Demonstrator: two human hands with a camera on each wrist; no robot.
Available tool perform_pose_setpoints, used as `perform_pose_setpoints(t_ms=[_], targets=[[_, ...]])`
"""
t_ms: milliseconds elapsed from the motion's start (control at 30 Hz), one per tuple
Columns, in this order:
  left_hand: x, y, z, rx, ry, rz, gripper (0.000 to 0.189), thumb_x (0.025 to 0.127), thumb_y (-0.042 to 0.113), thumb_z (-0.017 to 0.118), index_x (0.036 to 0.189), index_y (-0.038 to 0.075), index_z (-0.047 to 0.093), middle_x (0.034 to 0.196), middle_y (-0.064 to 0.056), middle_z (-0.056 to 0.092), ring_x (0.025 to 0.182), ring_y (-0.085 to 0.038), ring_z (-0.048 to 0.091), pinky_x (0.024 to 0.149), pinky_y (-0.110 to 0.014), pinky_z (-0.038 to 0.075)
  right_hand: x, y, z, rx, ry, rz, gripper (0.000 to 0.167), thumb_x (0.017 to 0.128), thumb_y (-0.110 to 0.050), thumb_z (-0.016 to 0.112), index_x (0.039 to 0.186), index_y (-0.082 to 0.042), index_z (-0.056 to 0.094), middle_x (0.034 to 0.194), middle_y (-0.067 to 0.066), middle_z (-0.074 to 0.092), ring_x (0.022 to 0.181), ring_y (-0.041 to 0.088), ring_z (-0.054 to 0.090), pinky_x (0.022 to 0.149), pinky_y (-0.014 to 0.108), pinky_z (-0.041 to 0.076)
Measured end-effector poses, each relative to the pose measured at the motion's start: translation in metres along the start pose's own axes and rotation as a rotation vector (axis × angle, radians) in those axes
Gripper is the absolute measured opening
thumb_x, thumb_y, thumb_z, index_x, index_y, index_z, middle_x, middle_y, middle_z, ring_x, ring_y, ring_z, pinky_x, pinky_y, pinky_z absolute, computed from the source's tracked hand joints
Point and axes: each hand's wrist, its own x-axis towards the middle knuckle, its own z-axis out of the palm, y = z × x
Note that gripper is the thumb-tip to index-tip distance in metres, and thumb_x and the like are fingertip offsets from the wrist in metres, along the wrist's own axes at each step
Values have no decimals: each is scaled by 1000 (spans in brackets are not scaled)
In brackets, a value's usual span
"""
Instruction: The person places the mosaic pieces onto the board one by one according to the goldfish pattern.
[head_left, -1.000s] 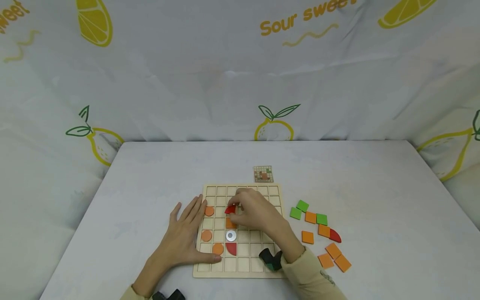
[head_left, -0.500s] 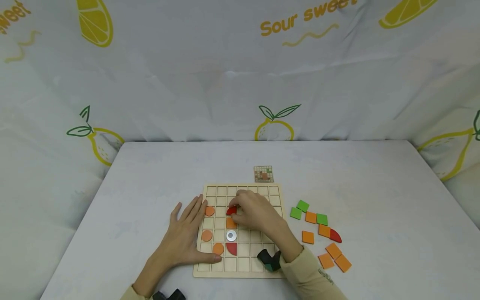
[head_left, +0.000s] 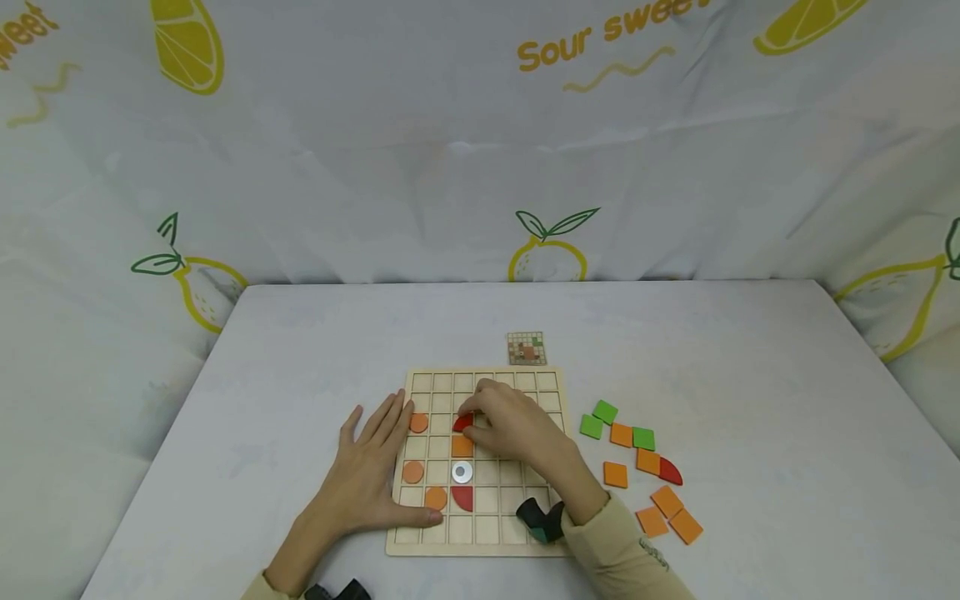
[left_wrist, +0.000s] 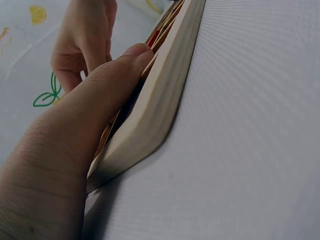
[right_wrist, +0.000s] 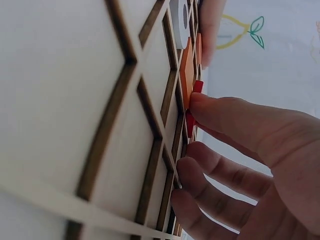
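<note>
Two hands: left point(head_left: 366, 473) spread on board point(head_left: 487, 529), right point(head_left: 516, 422) seemingly pinching red piece point(head_left: 462, 423).

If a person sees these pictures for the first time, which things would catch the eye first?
Probably the right hand first, which pinches a red piece at the board, with the left hand spread over the board's left side. Next might come the loose green, orange and red tiles scattered right of the board, and the yellow lemons on the cloth behind the table.
</note>
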Motion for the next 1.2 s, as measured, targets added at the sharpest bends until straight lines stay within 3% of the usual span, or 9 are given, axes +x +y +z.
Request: perform_pose_setpoints(t_ms=[733,1033,1200], targets=[[-1,-1,1,4,1,4,141,60,94,64,161,2,28,170,-14,27,158,-29,25,121,-64,11,0,2,-2,59,-11,10,23,90,-8,75,112,-3,77,92,5,66,74,13,49,64,23,43],[0,-1,2,16,6,6,142,59,95,64,161,2,28,170,-13,27,158,-28,25,121,-64,11,-6,0,-5,6,39,19,27,90,-15,77,116,-9,76,105,5,72,94,19,67,83,37,57],[0,-1,3,16,12,9,142,59,93,66,160,2,28,170,-14,27,158,-28,25,121,-64,12,-13,-1,-11,-27,82,14,25,90,-18,77,114,-11,77,106,2,73,89,17,68,74,32,56]])
